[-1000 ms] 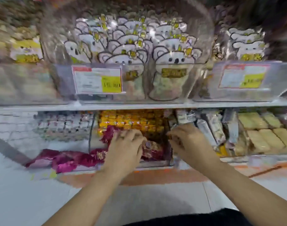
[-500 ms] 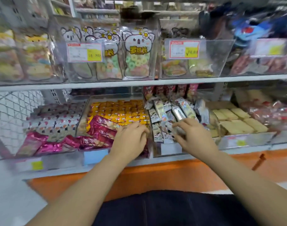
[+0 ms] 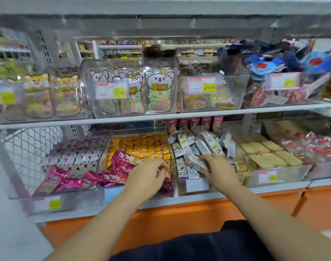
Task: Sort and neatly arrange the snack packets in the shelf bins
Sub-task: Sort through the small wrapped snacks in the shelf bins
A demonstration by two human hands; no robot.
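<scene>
On the lower shelf stands a clear bin [image 3: 104, 159] of orange packets [image 3: 142, 146] with magenta packets [image 3: 121, 162] piled at its front. My left hand [image 3: 147, 176] rests palm down on the magenta packets at that bin's right front corner, fingers curled over them. The neighbouring bin [image 3: 194, 187] holds silver bar packets [image 3: 204, 146] in a loose heap. My right hand [image 3: 217, 166] grips one silver packet [image 3: 195, 161] at the heap's front.
More magenta packets [image 3: 65, 181] spill across the left bin of white-wrapped sweets [image 3: 76, 157]. Pale biscuit packs [image 3: 268, 153] fill the bin to the right. The upper shelf [image 3: 161, 117] carries bins of bear-shaped candy bags [image 3: 159, 91] with price tags. An orange base panel [image 3: 198, 213] runs below.
The view has pulled back and tilted up, showing more of both shelves. My right hand has closed round a silver packet. My left hand stays on the magenta packets.
</scene>
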